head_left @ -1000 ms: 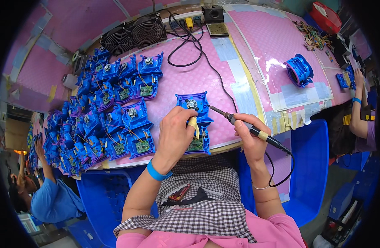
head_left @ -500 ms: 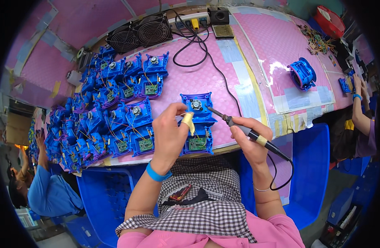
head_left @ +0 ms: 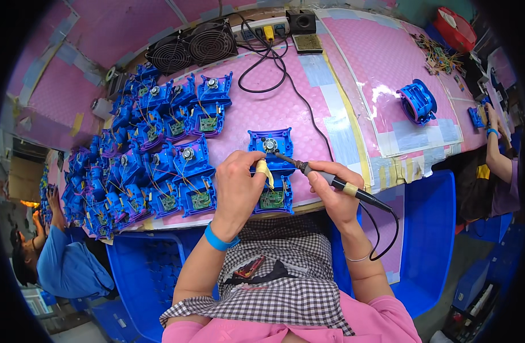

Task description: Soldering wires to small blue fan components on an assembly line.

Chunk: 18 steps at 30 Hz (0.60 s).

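Note:
My right hand (head_left: 336, 194) grips a soldering iron (head_left: 301, 166) with a yellow band round its handle. The iron's tip points left and reaches the lower edge of a small round speaker (head_left: 270, 144), seated in a blue plastic housing (head_left: 285, 137). On the other side of the speaker is my left hand (head_left: 236, 186), thumb and forefinger pinched at its lower left. Whatever they pinch is too small to make out. A yellow cover (head_left: 264, 171) wraps the left thumb. Below the speaker, the housing's other half holds a green circuit board (head_left: 272, 199) with thin wires.
Rows of similar blue housings (head_left: 154, 163) fill the bench's left side. Two black fans (head_left: 211, 44), a power strip (head_left: 262, 30) and an iron stand (head_left: 301, 22) line the back. A round blue part (head_left: 418, 103) sits at right. Blue bins (head_left: 425, 240) stand below. Co-workers flank the bench.
The iron in my right hand has moved left, bringing its tip to the speaker's lower edge. My left hand has shifted slightly right and down, its fingertips now close by the speaker.

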### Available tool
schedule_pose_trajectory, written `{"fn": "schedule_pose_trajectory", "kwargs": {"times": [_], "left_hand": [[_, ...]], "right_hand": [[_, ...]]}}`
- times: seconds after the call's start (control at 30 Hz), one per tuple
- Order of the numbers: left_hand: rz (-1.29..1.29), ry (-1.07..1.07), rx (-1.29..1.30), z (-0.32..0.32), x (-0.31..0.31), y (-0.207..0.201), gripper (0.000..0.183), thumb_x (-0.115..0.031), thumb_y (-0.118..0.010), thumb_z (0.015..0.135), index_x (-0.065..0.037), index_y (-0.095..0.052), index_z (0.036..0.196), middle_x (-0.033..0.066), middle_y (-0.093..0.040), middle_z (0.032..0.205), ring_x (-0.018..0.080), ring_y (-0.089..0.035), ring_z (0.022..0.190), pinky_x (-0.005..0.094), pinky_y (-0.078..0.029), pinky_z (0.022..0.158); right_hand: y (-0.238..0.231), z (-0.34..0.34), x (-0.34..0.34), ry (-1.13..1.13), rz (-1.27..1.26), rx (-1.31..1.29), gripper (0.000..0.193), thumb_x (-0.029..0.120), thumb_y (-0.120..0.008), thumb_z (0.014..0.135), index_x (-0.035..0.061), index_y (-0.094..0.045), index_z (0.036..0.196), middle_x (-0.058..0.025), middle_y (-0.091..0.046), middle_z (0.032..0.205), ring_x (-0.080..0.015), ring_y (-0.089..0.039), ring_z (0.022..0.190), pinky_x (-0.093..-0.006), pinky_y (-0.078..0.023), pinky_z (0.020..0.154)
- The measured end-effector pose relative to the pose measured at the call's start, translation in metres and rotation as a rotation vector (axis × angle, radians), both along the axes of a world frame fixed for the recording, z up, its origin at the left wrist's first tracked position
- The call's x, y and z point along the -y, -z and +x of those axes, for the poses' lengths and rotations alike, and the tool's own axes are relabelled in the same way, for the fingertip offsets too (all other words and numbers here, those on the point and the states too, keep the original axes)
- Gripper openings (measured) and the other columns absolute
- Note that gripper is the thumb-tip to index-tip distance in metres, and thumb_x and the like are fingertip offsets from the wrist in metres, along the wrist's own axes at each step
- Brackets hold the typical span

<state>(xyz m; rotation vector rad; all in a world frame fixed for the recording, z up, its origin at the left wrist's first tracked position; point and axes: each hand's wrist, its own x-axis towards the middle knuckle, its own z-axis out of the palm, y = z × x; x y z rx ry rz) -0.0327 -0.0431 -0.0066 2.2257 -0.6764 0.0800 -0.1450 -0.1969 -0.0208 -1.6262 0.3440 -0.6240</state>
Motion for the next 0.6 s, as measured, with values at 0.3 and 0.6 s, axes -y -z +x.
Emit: {"fn": "schedule_pose_trajectory", "kwargs": {"times": [0.3,0.6], "left_hand": [[-0.001,0.018,-0.017,-0.0003,-0.0005,-0.0016,0.013,-0.002,-0.068,0.076,-0.001,-0.071,0.088,0.0153,-0.065,0.080,0.0295,-0.063,0.069,0.0388,-0.049,0.061],[0.014,0.034,-0.005,-0.0003,-0.0005,-0.0024,0.013,-0.003,-0.068,0.076,-0.001,-0.071,0.089,0.0149,-0.064,0.079,0.0294,-0.062,0.067,0.0390,-0.048,0.060]], "right_hand": [[0.0003,0.0029,0.0005,-0.017,-0.003,-0.014,0.017,0.003,-0.072,0.078,0.0004,-0.072,0.095,-0.0108,-0.072,0.086,-0.0137,-0.068,0.072,-0.0242,-0.051,0.063],[-0.0050,-0.0041,0.0065,-0.004,-0.121,0.069,0.016,0.002,-0.068,0.081,-0.0030,-0.069,0.096,-0.0100,-0.068,0.081,-0.0115,-0.062,0.060,-0.0215,-0.047,0.054]]}}
